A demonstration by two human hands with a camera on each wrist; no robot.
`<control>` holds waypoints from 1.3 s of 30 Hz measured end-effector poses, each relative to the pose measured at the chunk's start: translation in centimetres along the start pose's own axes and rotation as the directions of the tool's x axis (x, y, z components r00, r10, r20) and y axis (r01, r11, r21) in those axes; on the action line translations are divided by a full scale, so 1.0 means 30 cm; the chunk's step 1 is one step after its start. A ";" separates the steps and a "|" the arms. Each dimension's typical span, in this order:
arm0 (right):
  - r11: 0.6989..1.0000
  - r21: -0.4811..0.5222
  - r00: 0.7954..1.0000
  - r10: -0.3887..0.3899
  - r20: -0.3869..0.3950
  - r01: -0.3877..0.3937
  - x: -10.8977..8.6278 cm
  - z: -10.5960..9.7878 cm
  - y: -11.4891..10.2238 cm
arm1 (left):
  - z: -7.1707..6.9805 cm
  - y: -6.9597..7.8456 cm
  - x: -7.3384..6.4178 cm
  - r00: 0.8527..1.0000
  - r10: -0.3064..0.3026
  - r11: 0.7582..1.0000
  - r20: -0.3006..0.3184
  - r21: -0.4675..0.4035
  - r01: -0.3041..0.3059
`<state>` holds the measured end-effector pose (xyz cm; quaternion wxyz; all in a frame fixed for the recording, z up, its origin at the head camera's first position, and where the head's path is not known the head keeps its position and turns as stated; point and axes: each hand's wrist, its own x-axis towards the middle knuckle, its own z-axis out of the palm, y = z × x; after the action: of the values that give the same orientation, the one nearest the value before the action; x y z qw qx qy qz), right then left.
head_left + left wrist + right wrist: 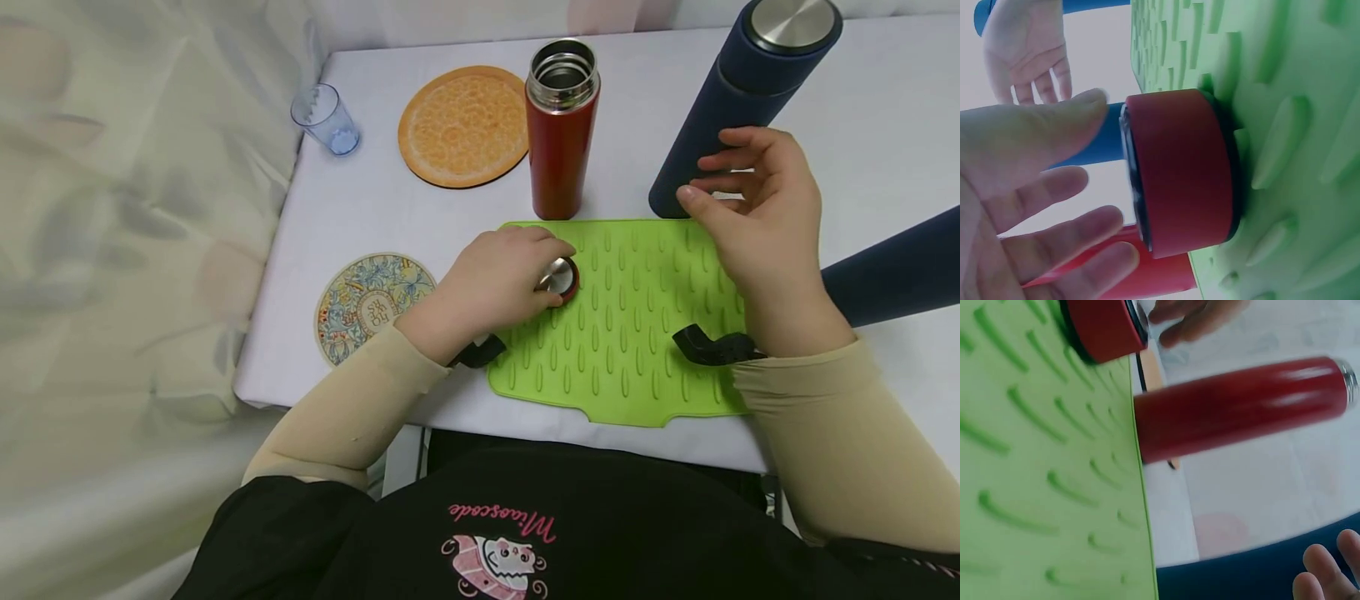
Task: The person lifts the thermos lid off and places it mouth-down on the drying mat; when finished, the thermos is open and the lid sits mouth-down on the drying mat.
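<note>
A dark red lid with a silver top point(559, 278) sits on the green ribbed mat point(622, 350). My left hand point(502, 279) is right beside it, and the left wrist view shows the thumb and fingers spread and apart from the lid point(1182, 175). Behind the mat stands a red thermos bottle point(561, 158), its steel mouth uncovered. My right hand point(772, 208) hovers above the mat's right side with loosely bent fingers, overlapping the lower part of a dark blue thermos bottle point(720, 108) topped by a steel cap. Nothing shows in its grasp.
An orange round coaster point(465, 125) lies left of the red bottle. A small blue glass point(327, 121) stands near the table's left edge, and a patterned round coaster point(367, 304) lies behind my left forearm. Another dark blue cylinder point(900, 267) reaches in from the right.
</note>
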<state>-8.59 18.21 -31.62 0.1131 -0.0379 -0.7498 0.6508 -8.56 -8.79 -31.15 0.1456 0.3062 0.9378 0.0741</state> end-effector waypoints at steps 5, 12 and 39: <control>0.995 0.061 0.994 0.083 -0.076 -0.078 0.008 -0.025 0.005 | -0.007 -0.002 -0.010 0.996 0.016 0.998 -0.083 -0.066 -0.021; 0.987 0.038 0.979 0.158 -0.129 -0.154 0.034 -0.036 0.024 | -0.023 0.004 -0.034 0.979 0.026 0.989 -0.202 -0.140 -0.055; 0.995 0.099 0.988 0.045 -0.144 -0.031 0.066 0.017 0.048 | -0.024 -0.009 -0.077 0.670 0.227 0.913 -0.707 -0.085 -0.399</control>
<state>-10.77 18.33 -32.88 0.1571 -0.0946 -0.7063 0.6837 -7.17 -10.41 -30.01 -0.1899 0.3953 0.8418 0.3147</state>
